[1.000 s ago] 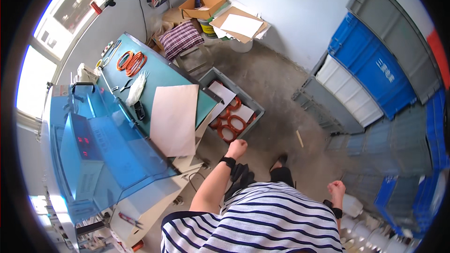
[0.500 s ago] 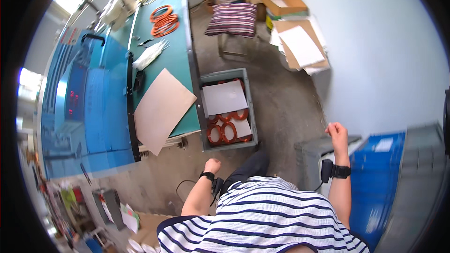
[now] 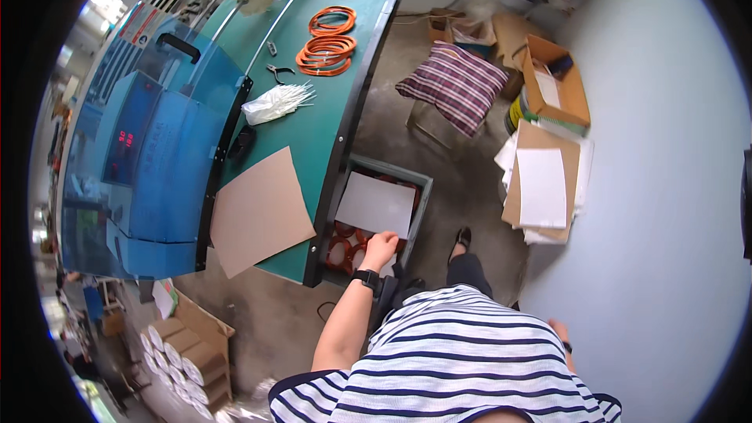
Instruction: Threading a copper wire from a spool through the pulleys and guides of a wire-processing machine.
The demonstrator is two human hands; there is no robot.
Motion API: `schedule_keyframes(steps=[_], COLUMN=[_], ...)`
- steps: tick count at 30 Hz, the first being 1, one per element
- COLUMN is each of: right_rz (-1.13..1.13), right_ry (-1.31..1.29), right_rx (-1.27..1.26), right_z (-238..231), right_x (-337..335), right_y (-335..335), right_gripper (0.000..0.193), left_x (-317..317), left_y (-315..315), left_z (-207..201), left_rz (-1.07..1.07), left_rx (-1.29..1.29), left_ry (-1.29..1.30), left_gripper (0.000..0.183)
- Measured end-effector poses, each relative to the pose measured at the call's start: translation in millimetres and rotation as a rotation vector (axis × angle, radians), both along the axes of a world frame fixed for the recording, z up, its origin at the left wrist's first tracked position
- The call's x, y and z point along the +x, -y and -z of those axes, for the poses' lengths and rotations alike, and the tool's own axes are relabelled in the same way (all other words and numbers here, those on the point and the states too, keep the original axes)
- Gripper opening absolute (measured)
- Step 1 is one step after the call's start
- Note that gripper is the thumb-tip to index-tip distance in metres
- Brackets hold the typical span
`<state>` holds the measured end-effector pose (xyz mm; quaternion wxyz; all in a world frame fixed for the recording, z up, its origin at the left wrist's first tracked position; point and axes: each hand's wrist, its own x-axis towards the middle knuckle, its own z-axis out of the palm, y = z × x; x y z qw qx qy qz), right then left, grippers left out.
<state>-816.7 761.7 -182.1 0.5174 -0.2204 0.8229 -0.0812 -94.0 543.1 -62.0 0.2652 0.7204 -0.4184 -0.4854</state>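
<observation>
My left hand (image 3: 381, 247) hangs above the near end of a grey crate (image 3: 424, 200) on the floor, fingers curled in and nothing visible in them. Inside the crate lie coils of reddish-brown cable (image 3: 341, 253), partly covered by a white sheet (image 3: 374, 204). My arm hides some of the coils. At my right side, close to the pale wall, my right hand (image 3: 558, 330) shows only in part beyond my striped shirt. Its fingers are mostly hidden.
Left of the crate stands a green-topped bench (image 3: 305, 121) carrying a cardboard sheet (image 3: 266, 207), orange cable coils (image 3: 326, 55), white ties (image 3: 278, 103) and a blue machine (image 3: 176, 172). A cushioned stool (image 3: 454, 88) stands ahead. Paper sheets (image 3: 542, 188) are stacked by the right wall.
I have moved forward past the blue and grey crates on my right. My left hand has come over the crate of coils. My right hand has dropped back beside my body.
</observation>
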Motion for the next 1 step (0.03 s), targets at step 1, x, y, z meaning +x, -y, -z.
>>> schedule_keyframes(steps=[1], right_rz=[-0.026], right_ry=[0.002], right_rx=[-0.011], right_z=[10.9], right_x=[-17.7], right_y=[46.0], right_gripper=[0.023], left_x=[-11.6], left_y=[30.9], left_z=[-1.4], left_rz=[-0.067], left_rx=[-0.036], left_ry=[-0.032], left_gripper=[0.026])
